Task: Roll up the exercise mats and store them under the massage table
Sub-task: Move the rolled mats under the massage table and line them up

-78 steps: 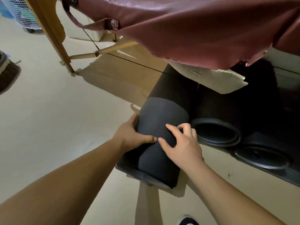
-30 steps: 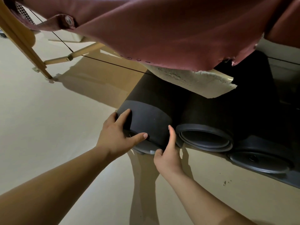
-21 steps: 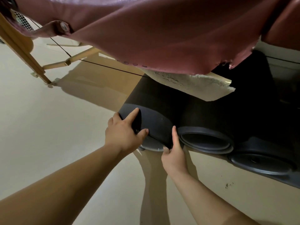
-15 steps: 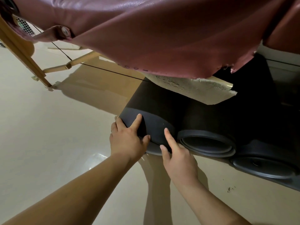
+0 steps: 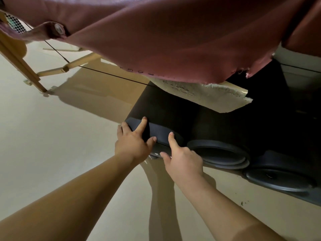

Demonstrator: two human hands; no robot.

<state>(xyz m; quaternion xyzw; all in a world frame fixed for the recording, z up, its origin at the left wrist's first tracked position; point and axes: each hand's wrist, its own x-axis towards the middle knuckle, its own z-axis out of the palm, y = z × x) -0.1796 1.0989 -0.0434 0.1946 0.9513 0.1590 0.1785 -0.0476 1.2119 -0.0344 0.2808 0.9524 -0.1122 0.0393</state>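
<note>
Three rolled black exercise mats lie side by side on the floor under the maroon massage table (image 5: 173, 40). The leftmost rolled mat (image 5: 161, 119) has only its near end out in the light. My left hand (image 5: 133, 143) lies flat on that end, fingers spread and straight. To its right, my right hand (image 5: 182, 160) touches the same end with its index finger stretched along the roll. A second rolled mat (image 5: 220, 153) and a third rolled mat (image 5: 281, 178) show their round ends to the right.
A wooden table leg (image 5: 20, 65) with its brace and a thin black cable (image 5: 111, 75) stand at the left. Torn cream padding (image 5: 208, 96) hangs below the table's upholstery. A white mesh fan (image 5: 14, 23) peeks out top left. The beige floor (image 5: 52, 153) spreads to the left.
The leftmost mat has slid further under the table, from sticking well out to almost fully beneath it. Both hands followed it forward and went from wrapping its end to lying flat on it.
</note>
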